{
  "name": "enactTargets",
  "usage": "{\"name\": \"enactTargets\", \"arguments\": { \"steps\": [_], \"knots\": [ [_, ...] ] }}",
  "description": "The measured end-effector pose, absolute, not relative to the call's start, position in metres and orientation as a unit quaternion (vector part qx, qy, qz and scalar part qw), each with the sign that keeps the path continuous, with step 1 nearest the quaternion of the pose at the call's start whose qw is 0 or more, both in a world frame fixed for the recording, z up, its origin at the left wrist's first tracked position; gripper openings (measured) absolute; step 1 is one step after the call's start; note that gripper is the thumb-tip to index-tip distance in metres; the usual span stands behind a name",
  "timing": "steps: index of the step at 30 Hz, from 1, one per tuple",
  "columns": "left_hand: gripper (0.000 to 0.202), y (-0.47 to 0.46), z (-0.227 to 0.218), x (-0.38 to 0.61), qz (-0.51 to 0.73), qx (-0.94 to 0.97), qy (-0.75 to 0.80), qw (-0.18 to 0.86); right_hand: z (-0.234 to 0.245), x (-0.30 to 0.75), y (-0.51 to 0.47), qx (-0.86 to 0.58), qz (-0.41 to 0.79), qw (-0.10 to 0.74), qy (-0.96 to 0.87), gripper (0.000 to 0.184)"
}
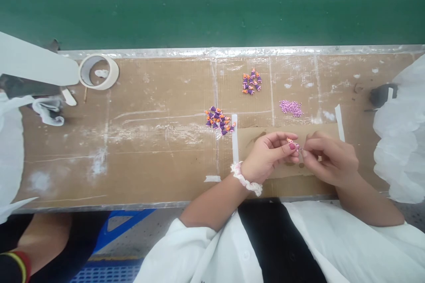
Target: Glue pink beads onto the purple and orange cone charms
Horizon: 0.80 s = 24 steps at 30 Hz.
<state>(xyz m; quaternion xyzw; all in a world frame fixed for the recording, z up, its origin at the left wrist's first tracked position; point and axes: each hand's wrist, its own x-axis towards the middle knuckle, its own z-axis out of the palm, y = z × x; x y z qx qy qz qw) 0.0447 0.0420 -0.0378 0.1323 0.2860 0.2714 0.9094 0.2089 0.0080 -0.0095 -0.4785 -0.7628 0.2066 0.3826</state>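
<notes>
My left hand (268, 157) pinches a tiny pink charm (291, 143) between thumb and fingertips, and a pink scrunchie (245, 178) circles that wrist. Facing it, my right hand (330, 159) pinches a thin metal pin (300, 151) that meets the charm. Both hands hover over a brown cardboard sheet (262, 139). Just beyond them lies a small heap of pink beads (291, 108). Further left sits a pile of purple and orange charms (218, 120), with a second pile (251, 82) further back.
A roll of masking tape (98, 72) lies at the back left of the taped, scuffed cardboard-covered bench (133, 141). White-sleeved co-workers sit at both ends, and a dark object (381, 95) lies at the right. Green flooring lies beyond the bench's far edge.
</notes>
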Motion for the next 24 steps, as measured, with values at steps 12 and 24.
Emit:
{"name": "enactTargets", "arguments": {
  "steps": [12, 24],
  "knots": [
    [0.033, 0.0404, -0.0373, 0.0449, 0.295, 0.219, 0.326, 0.871, -0.0070, 0.2057, 0.0066, -0.484, 0.203, 0.348, -0.777, 0.020],
    [0.033, 0.0388, -0.0358, 0.0456, 0.290, 0.235, 0.320, 0.871, -0.0060, 0.2028, 0.0067, -0.485, 0.225, 0.347, -0.770, 0.020]
  ]
}}
